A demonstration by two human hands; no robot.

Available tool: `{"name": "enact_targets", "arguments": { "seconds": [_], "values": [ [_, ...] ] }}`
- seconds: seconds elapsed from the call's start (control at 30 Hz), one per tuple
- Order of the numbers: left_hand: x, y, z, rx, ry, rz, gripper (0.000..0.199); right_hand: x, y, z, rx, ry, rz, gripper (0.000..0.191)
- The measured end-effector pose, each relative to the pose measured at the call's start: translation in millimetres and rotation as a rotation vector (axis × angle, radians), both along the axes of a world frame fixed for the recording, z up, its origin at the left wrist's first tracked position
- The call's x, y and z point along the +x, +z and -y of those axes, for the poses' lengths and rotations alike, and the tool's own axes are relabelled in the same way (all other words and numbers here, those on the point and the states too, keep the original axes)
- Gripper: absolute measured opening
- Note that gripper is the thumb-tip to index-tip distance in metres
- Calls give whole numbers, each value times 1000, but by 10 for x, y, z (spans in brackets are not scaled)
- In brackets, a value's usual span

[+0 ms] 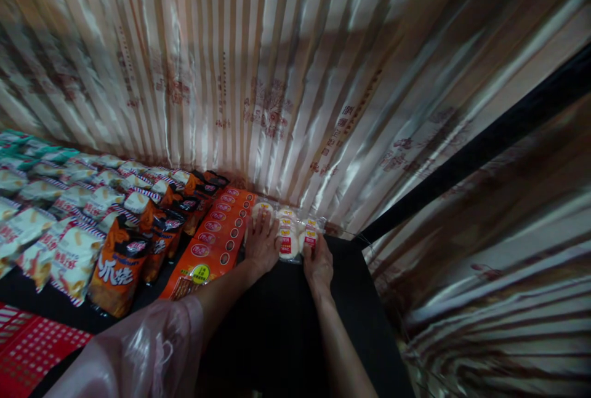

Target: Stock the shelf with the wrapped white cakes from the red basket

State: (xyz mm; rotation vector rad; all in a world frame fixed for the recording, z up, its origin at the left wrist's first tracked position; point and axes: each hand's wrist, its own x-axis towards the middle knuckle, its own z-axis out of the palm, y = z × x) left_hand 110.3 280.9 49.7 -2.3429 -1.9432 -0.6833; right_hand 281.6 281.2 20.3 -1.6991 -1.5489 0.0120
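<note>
Clear packets of round white crackers (288,244) with red and yellow labels lie side by side at the back of the black table. My left hand (262,245) rests flat on the leftmost packet, fingers stretched out. At the rightmost packet (310,233), my right hand (318,267) has its thumb and fingers closed about the near right edge. An orange printed sheet (215,235) with rows of oval logos lies left of the crackers, close to my left wrist.
Orange-and-black snack bags (117,266) stand left of the sheet, with rows of white snack bags (76,256) beyond them. A red plastic basket (41,349) is at the lower left. Striped curtain (277,78) hangs behind; a black pole (462,158) slants at the table's right corner.
</note>
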Motion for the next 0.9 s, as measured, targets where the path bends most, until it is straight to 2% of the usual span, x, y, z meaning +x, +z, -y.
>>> {"name": "enact_targets", "arguments": {
  "seconds": [0.33,0.9],
  "values": [
    [4,-23,-3,17,-3,-5,52,-42,-66,16,67,-54,70,57],
    [5,53,35,16,-4,-15,50,-39,0,18,-35,-30,51,55]
  ]
}}
